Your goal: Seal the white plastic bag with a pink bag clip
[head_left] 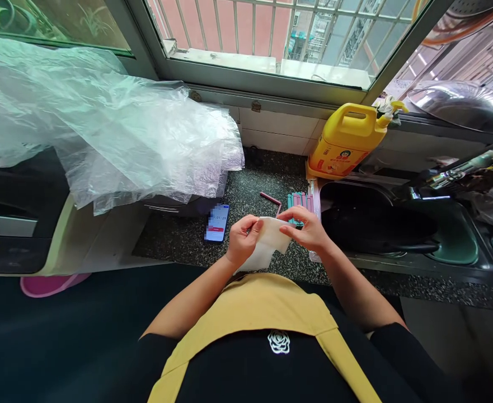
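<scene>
Between my two hands, over the speckled counter, is a thin off-white sheet [275, 234] that looks like paper or tissue. My left hand [244, 238] pinches its upper left corner between thumb and fingers. At the upper right edge, my right hand [307, 228] grips it the same way. Its lower part hangs toward my apron, and a paler piece shows beneath. Just beyond the hands lies a bent dark pink stick [270, 198]. A row of pink and teal sticks [300, 200] sits behind my right hand, partly covered by it.
A phone [216, 223] lies left on the counter [248, 187]. Clear plastic sheeting [145, 129] drapes over things at the left. A yellow jug [344, 140] stands at the back right, beside the sink [477, 235] holding a black pan [380, 226]. A faucet [443, 178] reaches over it.
</scene>
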The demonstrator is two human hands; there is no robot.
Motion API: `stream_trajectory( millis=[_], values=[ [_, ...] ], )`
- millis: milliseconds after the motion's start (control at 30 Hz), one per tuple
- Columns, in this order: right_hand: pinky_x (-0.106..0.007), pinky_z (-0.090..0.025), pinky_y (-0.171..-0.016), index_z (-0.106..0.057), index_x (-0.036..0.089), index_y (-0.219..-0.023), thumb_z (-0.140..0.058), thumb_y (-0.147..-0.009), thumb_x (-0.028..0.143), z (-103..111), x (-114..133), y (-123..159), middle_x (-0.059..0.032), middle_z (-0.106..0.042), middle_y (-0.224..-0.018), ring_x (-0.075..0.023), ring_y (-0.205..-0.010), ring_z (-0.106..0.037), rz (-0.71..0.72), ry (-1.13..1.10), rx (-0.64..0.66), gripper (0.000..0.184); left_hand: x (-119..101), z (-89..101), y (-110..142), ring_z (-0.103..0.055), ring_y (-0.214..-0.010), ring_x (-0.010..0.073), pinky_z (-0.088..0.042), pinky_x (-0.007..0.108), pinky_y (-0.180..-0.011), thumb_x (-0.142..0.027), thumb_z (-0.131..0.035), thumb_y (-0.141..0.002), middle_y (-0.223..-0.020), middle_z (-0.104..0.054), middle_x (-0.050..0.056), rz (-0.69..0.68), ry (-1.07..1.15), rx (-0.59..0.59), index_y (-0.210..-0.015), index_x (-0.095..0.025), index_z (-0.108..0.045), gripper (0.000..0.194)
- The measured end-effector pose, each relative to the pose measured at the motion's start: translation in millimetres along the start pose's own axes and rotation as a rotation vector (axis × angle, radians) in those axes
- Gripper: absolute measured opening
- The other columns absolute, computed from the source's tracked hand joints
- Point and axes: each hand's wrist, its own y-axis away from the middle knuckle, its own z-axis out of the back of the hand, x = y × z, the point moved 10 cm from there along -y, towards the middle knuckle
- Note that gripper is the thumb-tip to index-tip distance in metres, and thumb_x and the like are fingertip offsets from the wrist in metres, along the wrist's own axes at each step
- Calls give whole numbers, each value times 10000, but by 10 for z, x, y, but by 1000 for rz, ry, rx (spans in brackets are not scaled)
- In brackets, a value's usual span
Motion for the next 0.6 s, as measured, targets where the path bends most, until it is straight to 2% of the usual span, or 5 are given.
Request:
stream_trajectory(
  millis=[133,233,333,467,600],
  values=[
    [-297,-458,-666,-655,188,-738,-614,-812,362,-69,125,-52,-31,-665,-693,-144,-675,-568,66,27,28,194,-39,-97,12,-500,-616,104,-412,225,-586,-398,-482,-898,-647,-554,7,-63,-30,58,-683,-156,-586,340],
    [-275,-444,-617,-630,181,-670,-578,-836,316,-89,107,-65,-28,-650,-650,-129,-633,-554,48,12,37,220,-19,-125,46,-534,-633,103,-441,216,-593,-396,-519,-880,-718,-596,14,-107,57,114,-954,-160,-618,265],
    [-260,-439,-589,-633,180,-674,-585,-829,337,-95,39,-63,-31,-654,-663,-125,-633,-557,0,-17,52,226,-94,-162,94,-577,-701,116,-472,225,-631,-354,-559,-859,-851,-644,49,-226,79,240,-1178,-181,-561,363],
    [-254,-444,-591,-636,177,-665,-591,-819,373,-141,-6,-62,-30,-652,-664,-122,-632,-563,-26,-51,87,253,-160,-253,138,-614,-695,119,-479,221,-618,-196,-470,-887,-822,-677,63,-311,-29,420,-975,-177,-678,226],
    [-255,-452,-596,-653,169,-730,-614,-792,389,-146,-126,-24,-41,-668,-715,-133,-659,-580,-88,-74,91,232,-128,-171,100,-651,-725,139,-504,239,-636,-139,-455,-867,-819,-709,73,-310,-98,349,-867,-169,-695,242]
  ],
)
